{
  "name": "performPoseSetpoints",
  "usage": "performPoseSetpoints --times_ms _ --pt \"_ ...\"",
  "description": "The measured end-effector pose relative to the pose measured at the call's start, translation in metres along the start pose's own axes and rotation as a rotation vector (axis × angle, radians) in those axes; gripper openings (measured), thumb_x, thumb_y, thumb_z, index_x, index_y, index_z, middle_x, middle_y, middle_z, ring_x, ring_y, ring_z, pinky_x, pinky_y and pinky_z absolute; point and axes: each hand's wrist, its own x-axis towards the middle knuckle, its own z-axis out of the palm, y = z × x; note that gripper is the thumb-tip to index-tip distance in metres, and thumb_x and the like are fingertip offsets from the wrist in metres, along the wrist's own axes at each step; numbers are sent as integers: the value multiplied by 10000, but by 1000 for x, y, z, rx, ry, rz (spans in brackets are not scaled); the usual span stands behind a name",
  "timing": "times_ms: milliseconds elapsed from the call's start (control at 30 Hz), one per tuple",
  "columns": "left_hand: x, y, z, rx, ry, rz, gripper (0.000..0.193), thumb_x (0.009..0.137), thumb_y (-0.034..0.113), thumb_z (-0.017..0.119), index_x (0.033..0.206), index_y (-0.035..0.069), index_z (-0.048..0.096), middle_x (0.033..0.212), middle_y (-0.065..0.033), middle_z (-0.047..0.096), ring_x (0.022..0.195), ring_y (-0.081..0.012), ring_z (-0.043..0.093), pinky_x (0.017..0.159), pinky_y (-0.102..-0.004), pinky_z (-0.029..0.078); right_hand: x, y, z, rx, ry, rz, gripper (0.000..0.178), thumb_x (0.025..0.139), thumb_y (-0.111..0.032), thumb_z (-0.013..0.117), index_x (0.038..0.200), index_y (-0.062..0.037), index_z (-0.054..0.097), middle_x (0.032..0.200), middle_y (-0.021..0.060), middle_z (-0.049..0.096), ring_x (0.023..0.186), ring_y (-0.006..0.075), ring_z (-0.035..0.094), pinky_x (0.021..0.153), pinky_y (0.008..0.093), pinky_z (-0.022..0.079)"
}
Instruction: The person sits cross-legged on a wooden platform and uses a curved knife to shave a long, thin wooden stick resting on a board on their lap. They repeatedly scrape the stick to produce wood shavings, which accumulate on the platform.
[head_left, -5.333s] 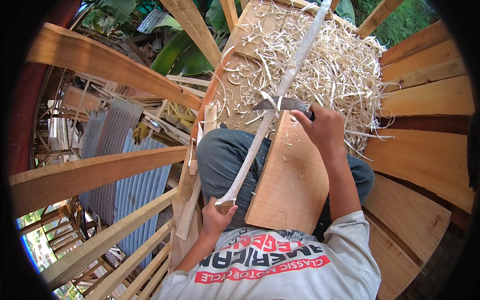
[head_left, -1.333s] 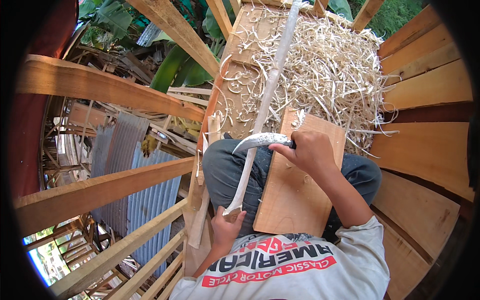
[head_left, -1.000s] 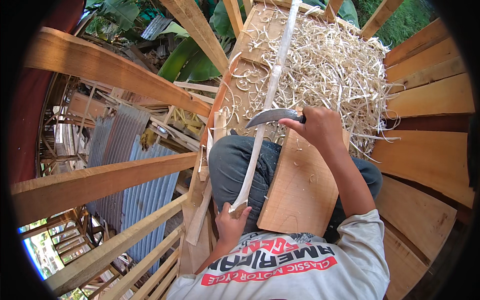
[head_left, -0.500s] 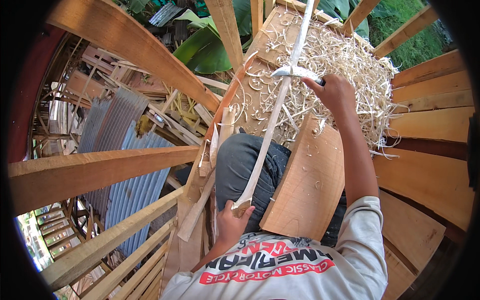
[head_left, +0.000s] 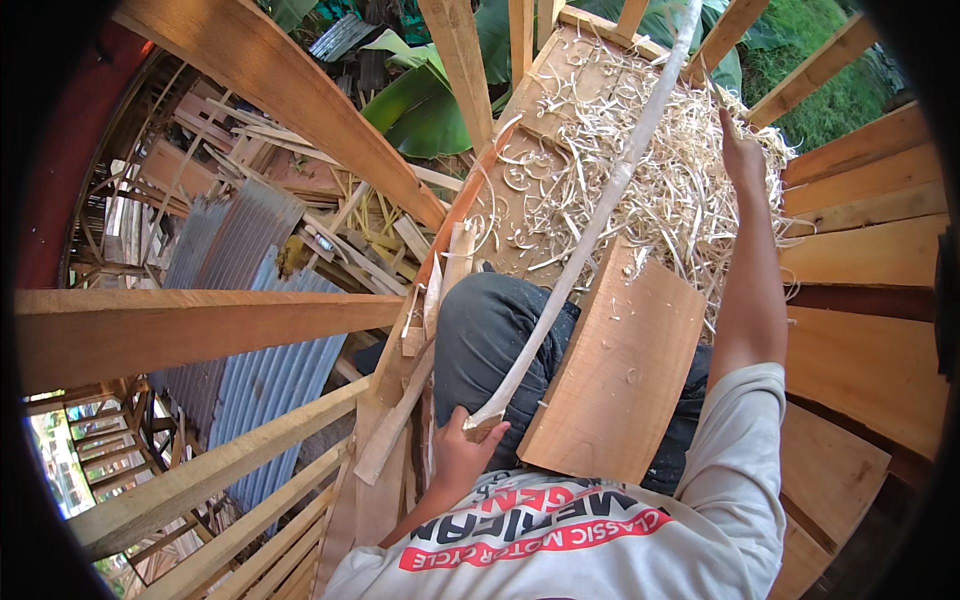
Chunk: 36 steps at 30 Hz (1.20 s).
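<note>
One long, pale, stripped wooden pole (head_left: 600,215), two hands out there!
It slants from beside the dark blue trousers (head_left: 490,325) up over the shaving-strewn, light-brown wooden platform (head_left: 515,235), lower end clasped in the left hand (head_left: 463,450). Over on the right, the right hand (head_left: 742,160) grips one thin, grey metal knife (head_left: 713,90), nearly edge-on, clear of the pole. One flat, light-brown wooden board (head_left: 620,370) rests across the lap; curly, cream wood shavings (head_left: 690,170), too many to count, heap beyond.
</note>
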Motion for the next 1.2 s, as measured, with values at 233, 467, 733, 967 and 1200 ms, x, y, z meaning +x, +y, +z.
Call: performPoseSetpoints --times_ms 233,467,733,967,1200 --pt "1 -4 -2 -2 33 11 496 717 399 795 820 -4 523 655 -214 623 650 -408 643 539 -429 492 -125 22 -12 75 -103 -213 800 831 -702 486 655 60 658 527 177 568 497 288 566 515 424 448" --pt "-2 1 3 42 28 11 407 774 290 778 787 -7 499 684 -178 637 634 -289 661 558 -356 475 -272 0 9 -9 -263 -680 676 760 -653 620 555 -8 609 468 136 533 444 284 571 457 369 450" --pt "-5 15 6 50 80 -47 446 777 355 759 825 -5 501 700 -232 618 687 -425 629 557 -431 469 -241 -26 37 -181 -86 -840 755 676 -790 562 494 -57 562 423 79 498 386 222 542 409 327 436" --pt "-3 13 3 61 75 8 474 790 406 735 851 -2 504 705 -235 620 695 -422 635 554 -430 475 -172 -64 23 -333 -180 -589 821 716 -823 481 569 -26 617 501 115 555 469 242 584 493 375 481" --pt "0 15 -4 99 24 -14 479 786 417 734 864 1 509 684 -226 616 634 -410 631 514 -427 475 -107 -91 24 -332 -105 -396 877 751 -832 418 673 18 622 707 219 645 700 346 659 649 469 509"
